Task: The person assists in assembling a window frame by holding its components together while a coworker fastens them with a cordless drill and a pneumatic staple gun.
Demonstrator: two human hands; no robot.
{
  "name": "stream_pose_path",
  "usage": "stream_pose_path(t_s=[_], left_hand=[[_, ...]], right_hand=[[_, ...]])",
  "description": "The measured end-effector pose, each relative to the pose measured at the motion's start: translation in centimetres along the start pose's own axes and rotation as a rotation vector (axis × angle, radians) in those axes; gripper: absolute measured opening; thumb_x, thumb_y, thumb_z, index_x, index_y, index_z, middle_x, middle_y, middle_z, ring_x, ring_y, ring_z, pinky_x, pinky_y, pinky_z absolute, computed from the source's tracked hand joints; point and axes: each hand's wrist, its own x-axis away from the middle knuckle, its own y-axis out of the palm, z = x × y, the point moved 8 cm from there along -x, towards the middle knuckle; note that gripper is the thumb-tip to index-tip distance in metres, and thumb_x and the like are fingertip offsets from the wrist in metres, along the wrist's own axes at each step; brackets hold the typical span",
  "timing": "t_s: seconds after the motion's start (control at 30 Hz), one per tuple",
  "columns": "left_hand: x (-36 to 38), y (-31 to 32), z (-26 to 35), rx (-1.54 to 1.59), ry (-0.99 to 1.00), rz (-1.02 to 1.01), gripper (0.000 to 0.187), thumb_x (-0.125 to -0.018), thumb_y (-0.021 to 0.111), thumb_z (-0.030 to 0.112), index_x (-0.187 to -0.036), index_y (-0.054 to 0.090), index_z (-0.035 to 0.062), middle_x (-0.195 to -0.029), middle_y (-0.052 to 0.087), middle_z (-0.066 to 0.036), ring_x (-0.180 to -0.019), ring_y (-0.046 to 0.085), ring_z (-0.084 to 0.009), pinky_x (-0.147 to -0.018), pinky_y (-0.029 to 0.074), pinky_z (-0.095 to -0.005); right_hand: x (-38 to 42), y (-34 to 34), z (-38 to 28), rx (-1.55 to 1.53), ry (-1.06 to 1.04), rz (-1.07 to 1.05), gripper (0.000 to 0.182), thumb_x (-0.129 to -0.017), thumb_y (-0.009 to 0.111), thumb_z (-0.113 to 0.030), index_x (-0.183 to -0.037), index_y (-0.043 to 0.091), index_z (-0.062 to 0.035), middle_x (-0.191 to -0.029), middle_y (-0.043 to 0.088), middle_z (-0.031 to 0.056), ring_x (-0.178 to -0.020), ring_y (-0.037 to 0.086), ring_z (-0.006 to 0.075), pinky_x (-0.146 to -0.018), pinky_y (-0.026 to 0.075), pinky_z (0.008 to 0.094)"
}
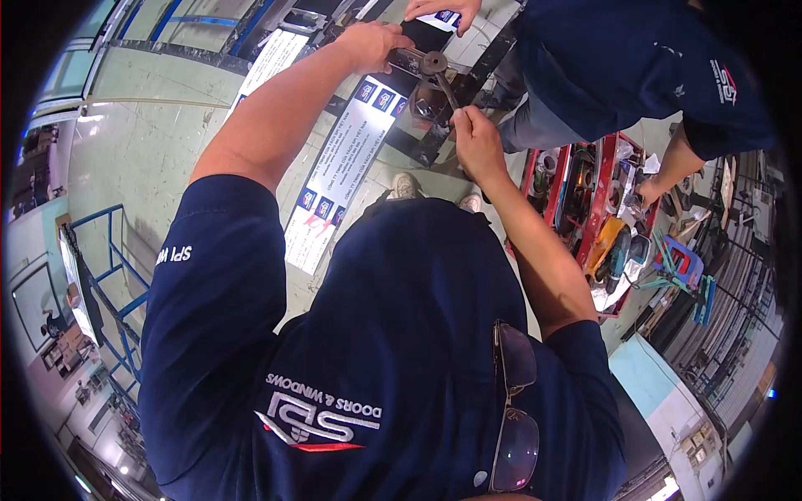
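1. The left hand (pixel 372 43) is wrapping closed around the end of a dark metal tool (pixel 415 58), gripping its body just behind a round wheel-like part (pixel 433 62).
2. The right hand (pixel 474 140) is sitting below and to the right of the left one, fingers curled shut on the lower end of a thin metal handle (pixel 448 90) that is running up to the wheel-like part.
3. Beneath both hands a dark aluminium frame profile (pixel 418 150) is lying across the floor, with a protective film strip (pixel 338 171) beside it.
4. Beyond the left hand, a co-worker's hand (pixel 443 12) is pressing on the frame.
5. To the right of the right hand, a red tool tray (pixel 603 179) is holding a cordless drill (pixel 616 250).
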Motion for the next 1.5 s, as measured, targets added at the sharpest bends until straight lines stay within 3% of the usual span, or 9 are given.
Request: stream_pose_path(t_s=[0.43, 0.63, 0.7, 0.73, 0.8, 1.03, 1.3, 1.37, 1.5], left_hand=[[0.2, -0.4, 0.3, 0.005, 0.024, 0.013, 0.071, -0.08, 0.085, 0.026, -0.145, 0.055, 0.0262, -0.127, 0.062, -0.004, -0.119, 0.062, -0.0296, -0.103, 0.051, -0.0419], [0.3, -0.3, 0.5, -0.011, -0.021, -0.044, 0.071, -0.084, 0.082, 0.025, -0.148, 0.053, 0.0255, -0.14, 0.058, -0.005, -0.125, 0.061, -0.0293, -0.106, 0.049, -0.0422], [0.6, -0.4, 0.8, -0.029, -0.014, -0.026, 0.072, -0.084, 0.082, 0.025, -0.149, 0.052, 0.0256, -0.14, 0.058, -0.005, -0.125, 0.061, -0.0294, -0.106, 0.049, -0.0425], [0.7, -0.4, 0.8, -0.039, -0.022, -0.002, 0.072, -0.084, 0.082, 0.025, -0.149, 0.051, 0.0256, -0.14, 0.058, -0.005, -0.125, 0.061, -0.0296, -0.106, 0.049, -0.0428], [0.5, -0.3, 0.9, -0.043, -0.037, 0.004, 0.073, -0.084, 0.082, 0.024, -0.15, 0.05, 0.0257, -0.139, 0.059, -0.006, -0.124, 0.062, -0.0301, -0.106, 0.049, -0.0438], [0.3, 0.3, 1.2, -0.011, -0.153, 0.013, 0.075, -0.08, 0.083, 0.015, -0.147, 0.052, 0.0233, -0.135, 0.06, -0.006, -0.121, 0.063, -0.03, -0.103, 0.051, -0.0432], [1.1, -2.0, 2.1, 0.032, -0.092, 0.144, 0.046, -0.085, 0.069, 0.025, -0.131, 0.062, 0.0252, -0.125, 0.067, -0.008, -0.117, 0.065, -0.0314, -0.098, 0.051, -0.0464], [1.1, -2.0, 2.1, 0.053, -0.123, 0.147, 0.042, -0.088, 0.062, 0.022, -0.13, 0.062, 0.0222, -0.126, 0.066, -0.014, -0.114, 0.065, -0.0357, -0.098, 0.05, -0.0498], [1.2, -3.3, 2.4, 0.105, -0.012, 0.148, 0.059, -0.079, 0.072, 0.018, -0.137, 0.06, 0.0192, -0.131, 0.064, -0.016, -0.122, 0.059, -0.0407, -0.102, 0.048, -0.0499]], right_hand=[[0.1, 0.0, 0.3, 0.116, 0.004, -0.034, 0.035, -0.104, 0.052, -0.034, -0.1, 0.066, -0.0028, -0.095, 0.069, 0.0246, -0.097, 0.065, 0.0462, -0.081, 0.052, 0.0502], [3.4, -2.8, 0.3, -0.137, 0.005, 0.007, 0.031, -0.104, 0.055, -0.03, -0.101, 0.065, -0.0011, -0.088, 0.067, 0.024, -0.086, 0.067, 0.0426, -0.077, 0.051, 0.045], [5.2, -4.5, 1.4, -0.189, -0.04, 0.042, 0.03, -0.106, 0.053, -0.028, -0.095, 0.064, -0.0023, -0.067, 0.052, 0.0028, -0.062, 0.048, 0.0117, -0.06, 0.04, 0.0303], [6.1, -5.4, 2.0, -0.194, -0.04, 0.048, 0.03, -0.106, 0.053, -0.028, -0.095, 0.064, -0.0023, -0.067, 0.052, 0.0028, -0.062, 0.048, 0.0117, -0.06, 0.04, 0.0303], [8.1, -7.1, 3.6, -0.092, 0.001, 0.035, 0.028, -0.103, 0.056, -0.027, -0.099, 0.063, 0.0003, -0.079, 0.062, 0.0226, -0.074, 0.062, 0.0388, -0.07, 0.048, 0.0421], [13.9, -11.7, 11.1, -0.044, 0.067, -0.006, 0.028, -0.103, 0.057, -0.027, -0.102, 0.063, 0.0004, -0.083, 0.062, 0.0214, -0.075, 0.063, 0.0335, -0.072, 0.049, 0.0401], [22.5, -17.0, 21.3, -0.106, 0.279, 0.09, 0.026, -0.103, 0.056, -0.025, -0.1, 0.065, -0.0012, -0.081, 0.063, 0.018, -0.075, 0.064, 0.0273, -0.072, 0.05, 0.0395], [25.1, -17.7, 24.1, -0.07, 0.372, 0.143, 0.027, -0.104, 0.055, -0.024, -0.095, 0.064, -0.0002, -0.08, 0.064, 0.0177, -0.076, 0.064, 0.0272, -0.072, 0.05, 0.0396], [29.3, -18.9, 26.3, -0.071, 0.438, 0.263, 0.031, -0.103, 0.054, -0.028, -0.095, 0.064, 0.0012, -0.083, 0.065, 0.0205, -0.079, 0.066, 0.0317, -0.074, 0.05, 0.0423]])
